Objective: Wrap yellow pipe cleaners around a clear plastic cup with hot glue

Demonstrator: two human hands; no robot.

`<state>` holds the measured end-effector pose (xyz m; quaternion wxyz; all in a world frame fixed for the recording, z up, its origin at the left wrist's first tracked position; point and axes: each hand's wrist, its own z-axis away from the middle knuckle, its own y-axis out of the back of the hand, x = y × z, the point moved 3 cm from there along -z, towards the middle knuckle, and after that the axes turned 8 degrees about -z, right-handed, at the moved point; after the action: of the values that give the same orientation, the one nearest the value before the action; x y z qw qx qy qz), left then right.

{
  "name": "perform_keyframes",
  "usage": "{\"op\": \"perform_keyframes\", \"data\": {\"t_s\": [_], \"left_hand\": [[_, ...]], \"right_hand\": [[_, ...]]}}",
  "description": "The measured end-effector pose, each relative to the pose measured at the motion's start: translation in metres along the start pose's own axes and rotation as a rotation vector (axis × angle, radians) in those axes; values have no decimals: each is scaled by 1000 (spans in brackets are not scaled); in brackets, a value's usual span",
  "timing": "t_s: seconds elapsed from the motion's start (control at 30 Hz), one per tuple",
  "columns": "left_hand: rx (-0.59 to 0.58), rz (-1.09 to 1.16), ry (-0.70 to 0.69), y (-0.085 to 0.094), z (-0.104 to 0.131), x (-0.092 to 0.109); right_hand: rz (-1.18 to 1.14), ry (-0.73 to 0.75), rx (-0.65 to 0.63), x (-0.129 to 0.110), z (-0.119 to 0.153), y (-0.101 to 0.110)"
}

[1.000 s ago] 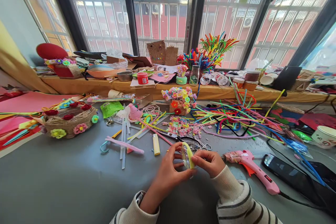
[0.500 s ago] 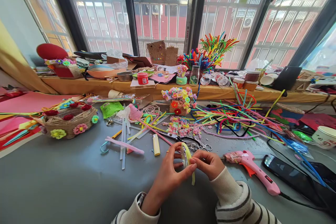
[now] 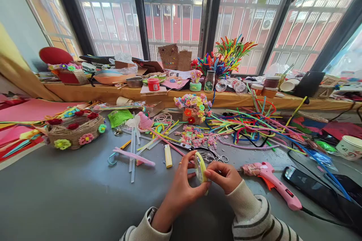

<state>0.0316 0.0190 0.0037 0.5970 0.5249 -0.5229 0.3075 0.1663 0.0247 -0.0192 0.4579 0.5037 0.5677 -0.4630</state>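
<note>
A small clear round piece (image 3: 198,167) with a pale yellow fuzzy strip (image 3: 203,165) around its rim is held up above the grey table. My left hand (image 3: 185,186) grips it from the left, thumb at the bottom and fingers at the top and behind. My right hand (image 3: 224,176) pinches the yellow strip at the right side of the rim. A short end of the strip shows below my left thumb. Just behind my hands lie black-handled scissors (image 3: 210,152), and a pale yellow lighter (image 3: 168,156) is to their left.
A pink glue gun (image 3: 278,184) lies right of my right hand, beside a black phone (image 3: 313,192). Clear glue sticks (image 3: 132,158) and a woven basket (image 3: 75,131) are at left. Colourful pipe cleaners (image 3: 249,124) and a flower-filled pot (image 3: 192,115) stand farther back.
The round piece has turned to show more of its clear face. The yellow strip's loose end, which hung down below my fingers, now shows much less. Both hands stay nearly in place.
</note>
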Motion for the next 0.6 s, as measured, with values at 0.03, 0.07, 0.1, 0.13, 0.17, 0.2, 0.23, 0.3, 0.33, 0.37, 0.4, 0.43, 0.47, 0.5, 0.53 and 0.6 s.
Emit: {"op": "perform_keyframes", "data": {"t_s": [0.03,0.07,0.1,0.13,0.17,0.2,0.23,0.3,0.33,0.37,0.4,0.43,0.47,0.5,0.53,0.6], "left_hand": [[-1,-10,-5,0,0,-1],[-4,-21,-11,0,-1,-2],[-7,-32,-17,0,-1,-3],[-11,-43,-22,-1,-1,-4],[-11,-52,-29,-1,-1,-5],[-10,-60,-35,-1,-1,-6],[-9,-66,-42,-1,-2,-7],[-7,-72,-45,-2,-2,-7],[-9,-72,-44,-2,-2,-7],[-11,-72,-41,-2,-2,-6],[-14,-70,-39,-2,-2,-5],[-16,-67,-38,-1,-3,-5],[-18,-64,-37,-1,-3,-4],[-19,-59,-38,-1,-3,-3],[-19,-51,-38,-1,-3,-3],[-19,-29,-30,-1,-4,-4]], "right_hand": [[-9,2,8,-1,0,-1],[-18,3,18,-1,1,-1],[-29,3,26,-2,1,-2],[-39,1,35,-3,2,-2],[-51,-2,45,-3,2,-3],[-62,-7,56,-3,2,-3],[-74,-13,67,-3,2,-3],[-101,-29,90,-3,2,-3],[-116,-39,101,-3,2,-3],[-131,-50,113,-3,2,-4],[-148,-60,124,-4,3,-4],[-165,-70,134,-4,3,-4],[-182,-79,143,-5,3,-4],[-200,-88,149,-6,3,-4],[-216,-97,153,-7,4,-5],[-243,-121,163,-9,4,-5]]}}
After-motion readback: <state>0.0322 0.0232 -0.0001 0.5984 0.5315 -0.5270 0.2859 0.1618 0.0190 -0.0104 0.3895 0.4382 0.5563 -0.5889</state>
